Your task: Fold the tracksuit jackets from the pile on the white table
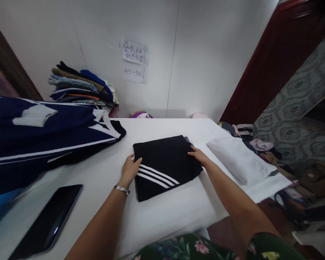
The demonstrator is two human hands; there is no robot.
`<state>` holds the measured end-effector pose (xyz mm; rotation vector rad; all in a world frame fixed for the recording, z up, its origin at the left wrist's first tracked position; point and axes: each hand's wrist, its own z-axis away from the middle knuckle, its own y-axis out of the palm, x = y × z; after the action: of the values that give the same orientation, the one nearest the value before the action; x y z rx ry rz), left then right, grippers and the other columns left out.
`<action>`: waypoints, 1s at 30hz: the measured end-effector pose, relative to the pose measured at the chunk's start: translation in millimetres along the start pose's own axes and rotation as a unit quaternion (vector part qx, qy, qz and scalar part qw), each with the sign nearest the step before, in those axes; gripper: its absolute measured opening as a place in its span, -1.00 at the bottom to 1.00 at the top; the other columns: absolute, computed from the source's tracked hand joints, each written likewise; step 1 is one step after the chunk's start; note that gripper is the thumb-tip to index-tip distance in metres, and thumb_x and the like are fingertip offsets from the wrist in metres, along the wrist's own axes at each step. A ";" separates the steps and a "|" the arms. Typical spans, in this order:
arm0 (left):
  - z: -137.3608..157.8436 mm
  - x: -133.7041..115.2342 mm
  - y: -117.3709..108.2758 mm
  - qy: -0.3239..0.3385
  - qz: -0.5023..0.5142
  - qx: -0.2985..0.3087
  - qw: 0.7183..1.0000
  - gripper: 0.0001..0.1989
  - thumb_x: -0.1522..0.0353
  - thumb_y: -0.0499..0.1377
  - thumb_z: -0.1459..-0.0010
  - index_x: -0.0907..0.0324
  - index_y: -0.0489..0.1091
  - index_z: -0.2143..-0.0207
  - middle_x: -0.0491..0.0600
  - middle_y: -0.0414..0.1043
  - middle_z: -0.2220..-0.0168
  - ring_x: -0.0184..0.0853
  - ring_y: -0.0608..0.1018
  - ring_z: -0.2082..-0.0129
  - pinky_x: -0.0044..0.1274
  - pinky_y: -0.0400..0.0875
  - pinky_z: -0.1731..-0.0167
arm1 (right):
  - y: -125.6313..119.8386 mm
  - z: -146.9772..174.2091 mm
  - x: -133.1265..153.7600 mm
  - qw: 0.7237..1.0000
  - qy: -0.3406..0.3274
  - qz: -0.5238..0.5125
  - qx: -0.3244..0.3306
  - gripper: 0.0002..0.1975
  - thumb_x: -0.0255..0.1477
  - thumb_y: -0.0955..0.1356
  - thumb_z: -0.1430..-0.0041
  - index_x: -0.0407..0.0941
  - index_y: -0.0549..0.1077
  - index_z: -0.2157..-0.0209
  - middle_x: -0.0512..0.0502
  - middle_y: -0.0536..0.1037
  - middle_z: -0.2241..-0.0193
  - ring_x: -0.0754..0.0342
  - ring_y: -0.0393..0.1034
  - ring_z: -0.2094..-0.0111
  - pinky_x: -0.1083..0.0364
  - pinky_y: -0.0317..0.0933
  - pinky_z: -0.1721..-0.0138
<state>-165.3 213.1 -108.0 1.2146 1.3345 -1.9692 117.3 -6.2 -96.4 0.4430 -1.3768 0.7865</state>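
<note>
A black folded garment (162, 159) with three white diagonal stripes lies in front of me on the white table (168, 213). My left hand (130, 167) grips its left edge, thumb on top and fingers curled beneath. On the opposite side, my right hand (199, 156) pinches the right edge, where a bit of grey cloth shows at the far corner. The garment's underside is hidden. Nearest to my right arm is a folded white cloth (239, 159).
Navy garments with white stripes (54, 133) spread over the table's left side. A dark phone (47, 220) lies at the near left. Folded clothes (81, 85) are stacked at the back left. Handwritten papers (135, 61) hang on the wall. More clothes (260, 144) lie beyond the right edge.
</note>
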 end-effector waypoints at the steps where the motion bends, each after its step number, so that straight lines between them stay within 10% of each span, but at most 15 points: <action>1: 0.1 -0.4 -0.1 0.000 -0.008 -0.001 1.000 -0.36 0.19 0.15 -0.13 0.25 0.17 -0.22 0.16 0.54 0.08 -0.13 0.56 0.07 -0.39 0.37 0.04 | 0.2 -1.1 3.0 0.998 -0.016 0.054 -0.024 -0.36 -0.46 0.39 0.09 -0.02 0.37 -0.12 -0.09 0.53 -0.01 -0.17 0.38 -0.07 -0.18 0.17 -0.15; 10: 2.0 -1.1 0.8 0.011 -0.031 -0.015 0.999 -0.39 0.21 0.17 -0.12 0.19 0.19 -0.20 0.15 0.54 0.07 -0.09 0.54 0.02 -0.35 0.34 0.01 | 72.4 11.1 42.7 0.854 -0.302 0.422 0.006 -0.39 -0.21 0.27 -0.24 -0.04 0.17 -0.29 -0.11 0.02 -0.36 -0.09 -0.21 -0.37 -0.14 -0.30 -0.33; 17: 6.4 -4.2 0.9 0.016 -0.071 -0.007 0.997 -0.35 0.19 0.20 -0.09 0.18 0.18 -0.21 0.16 0.48 -0.02 -0.07 0.51 -0.01 -0.34 0.34 0.01 | 53.8 -29.8 8.3 0.846 -0.092 0.523 0.045 -0.33 -0.07 0.17 -0.30 -0.06 0.03 -0.34 -0.21 -0.03 -0.37 -0.14 -0.27 -0.38 -0.28 -0.36 -0.29; 30: 16.0 -10.4 3.0 0.016 -0.126 -0.009 0.992 -0.46 0.21 0.12 -0.15 0.12 0.21 -0.18 0.07 0.48 -0.05 -0.15 0.50 -0.04 -0.41 0.34 0.04 | 64.6 -32.5 24.8 0.801 -0.063 0.595 0.028 -0.31 0.00 0.06 -0.32 -0.07 0.01 -0.34 -0.21 -0.06 -0.37 -0.15 -0.28 -0.38 -0.32 -0.36 -0.27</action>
<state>-164.3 196.4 -98.4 1.1203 1.5856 -2.1102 93.5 66.0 -88.2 -0.4420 -1.7106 1.8381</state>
